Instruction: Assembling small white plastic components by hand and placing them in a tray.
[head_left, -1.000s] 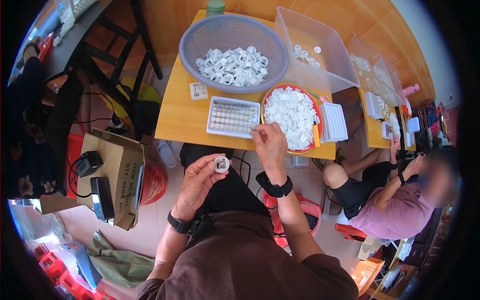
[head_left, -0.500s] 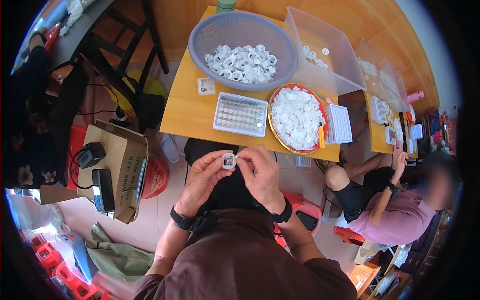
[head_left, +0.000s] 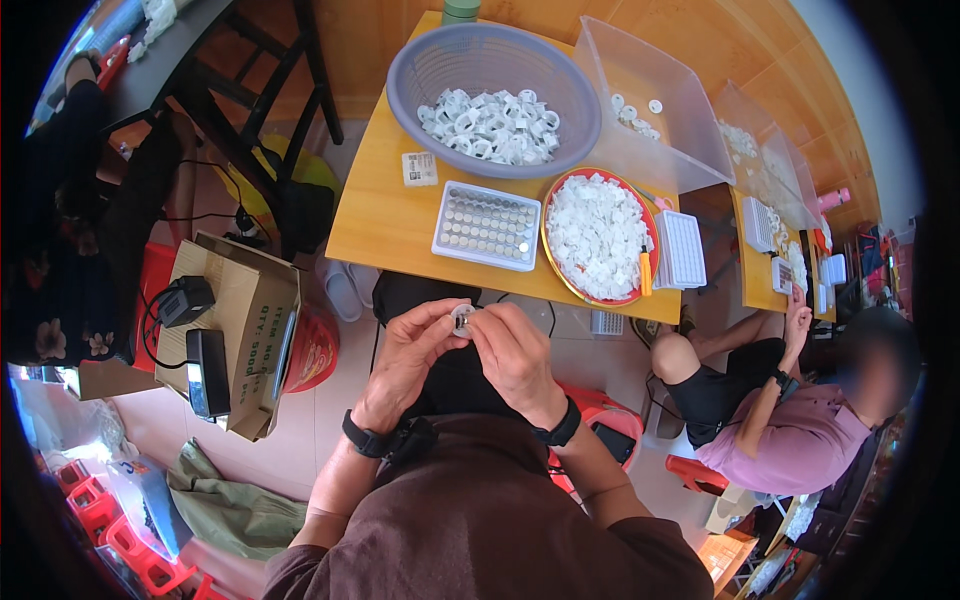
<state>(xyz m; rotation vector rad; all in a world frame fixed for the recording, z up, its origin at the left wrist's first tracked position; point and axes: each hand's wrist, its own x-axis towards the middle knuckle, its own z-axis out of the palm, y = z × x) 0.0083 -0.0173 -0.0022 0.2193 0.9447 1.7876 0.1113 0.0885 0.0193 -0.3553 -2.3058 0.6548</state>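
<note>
Over my lap, my left hand (head_left: pixel 412 345) and my right hand (head_left: pixel 513 352) meet at a small round white plastic part (head_left: pixel 461 311) with a dark and metallic centre. The left fingers pinch it from one side. My right thumb and fingertips press together at its other edge, hiding much of it; whether they hold a separate small piece is hidden. Beyond the hands, on the wooden table (head_left: pixel 372 228), stands a white tray (head_left: pixel 483 260) holding rows of round silver button cells. Beside it, a red plate (head_left: pixel 655 228) is heaped with small white pieces.
Behind the tray stands a grey-purple basket (head_left: pixel 432 72) of white ring-shaped parts. A clear bin (head_left: pixel 640 90) holds a few white discs. An orange-handled cutter (head_left: pixel 645 270) lies on the plate's edge. At right sits a co-worker (head_left: pixel 800 430); a cardboard box (head_left: pixel 240 330) is at left.
My right hand has moved left and closed in on the round part. The part has tilted, and its face shows less than before.
</note>
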